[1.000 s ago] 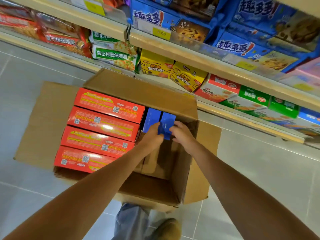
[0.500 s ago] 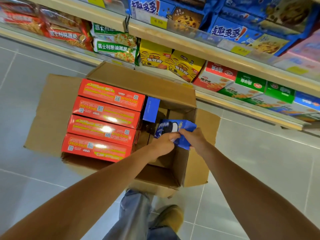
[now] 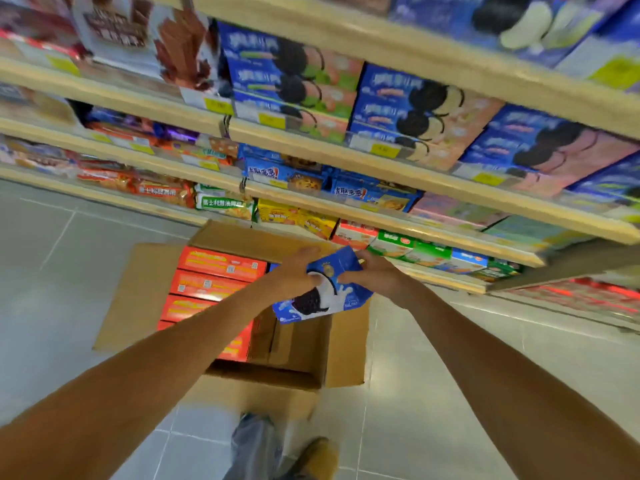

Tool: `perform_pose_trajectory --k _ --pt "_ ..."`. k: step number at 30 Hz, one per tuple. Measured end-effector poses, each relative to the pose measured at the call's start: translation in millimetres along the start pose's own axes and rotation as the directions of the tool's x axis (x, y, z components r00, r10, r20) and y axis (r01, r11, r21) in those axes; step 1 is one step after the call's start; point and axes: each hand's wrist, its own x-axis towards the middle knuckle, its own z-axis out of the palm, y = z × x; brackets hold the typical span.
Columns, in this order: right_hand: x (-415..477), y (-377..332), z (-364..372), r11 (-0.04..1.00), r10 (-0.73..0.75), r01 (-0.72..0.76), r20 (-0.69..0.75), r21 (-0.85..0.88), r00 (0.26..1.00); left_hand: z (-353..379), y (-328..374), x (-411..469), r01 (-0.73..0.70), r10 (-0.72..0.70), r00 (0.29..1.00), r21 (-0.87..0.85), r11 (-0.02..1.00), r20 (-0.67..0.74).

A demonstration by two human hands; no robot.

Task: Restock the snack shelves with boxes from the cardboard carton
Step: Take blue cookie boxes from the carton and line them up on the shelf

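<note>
Your left grip (image 3: 298, 271) and right grip (image 3: 374, 277) now hold the blue box (image 3: 325, 292) lifted clear of the carton (image 3: 346, 344) below, ready for the shelves (image 3: 415, 46) above.

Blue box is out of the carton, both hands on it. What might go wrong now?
The blue box hangs tilted, pinched at its upper end by the left hand and right hand; it may drop into the carton. The cookie shelf above looks packed, so squeezing it in might dislodge neighbours.

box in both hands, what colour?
Blue box, dark sandwich-cookie picture with white splash; head view.
</note>
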Motion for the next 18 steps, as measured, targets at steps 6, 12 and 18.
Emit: perform_pose_trajectory --k 6,12,18 --pt "-113.1 -122.4 -74.4 0.983 -0.159 0.157 -0.01 -0.096 0.987 -88.4 127.1 -65.5 -0.164 0.16 0.986 0.119 0.979 0.042" --pt "-219.8 -229.4 -123.3 0.951 -0.305 0.293 -0.15 -0.1 0.94 -165.2 223.1 -147.8 -0.306 0.316 0.949 0.239 0.922 -0.003" --pt "-318.2 -324.1 -155.5 0.874 -0.483 0.437 -0.293 -0.212 0.825 -225.1 329.9 -228.5 -0.414 0.491 0.863 0.389 0.823 -0.12"
